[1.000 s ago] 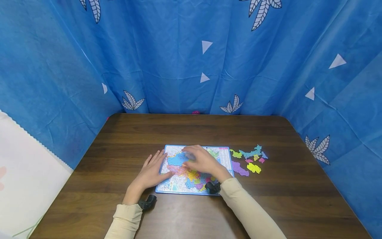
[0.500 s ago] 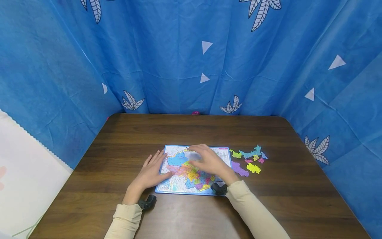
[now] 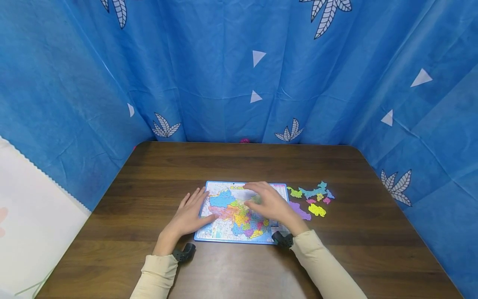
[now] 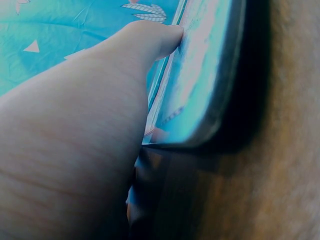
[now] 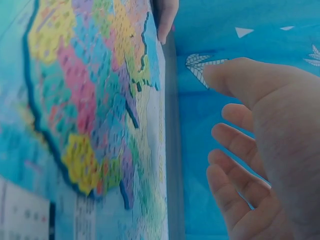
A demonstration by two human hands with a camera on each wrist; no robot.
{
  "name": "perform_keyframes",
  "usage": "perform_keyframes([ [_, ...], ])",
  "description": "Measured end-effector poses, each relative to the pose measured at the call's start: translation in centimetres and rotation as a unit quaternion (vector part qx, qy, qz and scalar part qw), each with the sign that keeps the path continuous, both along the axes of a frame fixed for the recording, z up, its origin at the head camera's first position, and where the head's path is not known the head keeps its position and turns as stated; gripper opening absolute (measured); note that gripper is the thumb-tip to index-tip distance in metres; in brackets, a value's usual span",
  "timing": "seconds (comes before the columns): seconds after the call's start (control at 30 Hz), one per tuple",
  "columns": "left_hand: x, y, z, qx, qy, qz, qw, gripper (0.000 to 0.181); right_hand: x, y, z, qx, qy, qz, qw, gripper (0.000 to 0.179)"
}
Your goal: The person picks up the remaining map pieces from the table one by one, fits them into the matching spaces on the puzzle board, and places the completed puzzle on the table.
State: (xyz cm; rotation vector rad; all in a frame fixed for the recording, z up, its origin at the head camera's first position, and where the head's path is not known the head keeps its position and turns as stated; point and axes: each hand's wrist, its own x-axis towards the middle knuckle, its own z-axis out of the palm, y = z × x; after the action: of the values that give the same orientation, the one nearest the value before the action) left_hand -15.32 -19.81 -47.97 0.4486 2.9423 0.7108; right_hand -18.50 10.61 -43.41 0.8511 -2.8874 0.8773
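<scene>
A map puzzle board [image 3: 209, 234] with a blue border lies on the table, many coloured pieces fitted in its middle. My left hand [image 3: 188, 218] rests at the board's left edge with fingers spread; in the left wrist view its thumb [image 4: 167, 37] reaches over the board's surface. Above the board's right half hovers my right hand [image 3: 270, 203], thumb and fingers loosely curved and apart. Nothing is between those fingers in the right wrist view, where a raised yellow piece [image 5: 80, 162] shows on the board. The right hand hides part of the map's upper right in the head view.
Several loose map pieces lie right of the board, among them a purple piece [image 3: 300, 211], a bright yellow piece [image 3: 317, 210], a teal piece [image 3: 310, 192] and a green piece [image 3: 296, 193]. A blue curtain [image 3: 239, 83] hangs behind the wooden table [image 3: 179, 166].
My right hand has moved right across the board, uncovering the blue piece and the yellow title at the top. The left hand has stayed in place.
</scene>
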Motion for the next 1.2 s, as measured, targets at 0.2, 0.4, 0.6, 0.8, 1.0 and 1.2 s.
perform_keyframes([
  [0.2,0.0,0.0,0.1,0.0,0.0,-0.001,1.0,0.094,0.3,1.0,-0.3,-0.016,0.009,0.0,0.9998,0.051],
  [0.4,0.0,0.0,0.1,0.003,0.001,0.0,1.0,0.094,0.8,2.1,-0.2,-0.014,0.012,-0.015,0.9997,0.05],
  [0.6,-0.1,0.0,0.1,-0.001,0.001,-0.002,1.0,0.094,1.1,3.1,-0.4,-0.005,0.011,-0.022,0.9997,0.051],
  [0.8,0.0,0.1,0.2,0.0,0.002,-0.001,1.0,0.093,1.4,4.2,-0.8,-0.001,0.017,-0.026,0.9995,0.053],
  [1.0,0.0,0.0,0.1,0.001,0.004,-0.001,1.0,0.093,1.7,5.3,-1.1,0.001,0.026,-0.035,0.9991,0.053],
  [1.2,0.0,0.1,0.2,-0.001,-0.005,0.001,1.0,0.095,2.2,6.2,-1.1,-0.007,0.029,-0.043,0.9986,0.052],
])
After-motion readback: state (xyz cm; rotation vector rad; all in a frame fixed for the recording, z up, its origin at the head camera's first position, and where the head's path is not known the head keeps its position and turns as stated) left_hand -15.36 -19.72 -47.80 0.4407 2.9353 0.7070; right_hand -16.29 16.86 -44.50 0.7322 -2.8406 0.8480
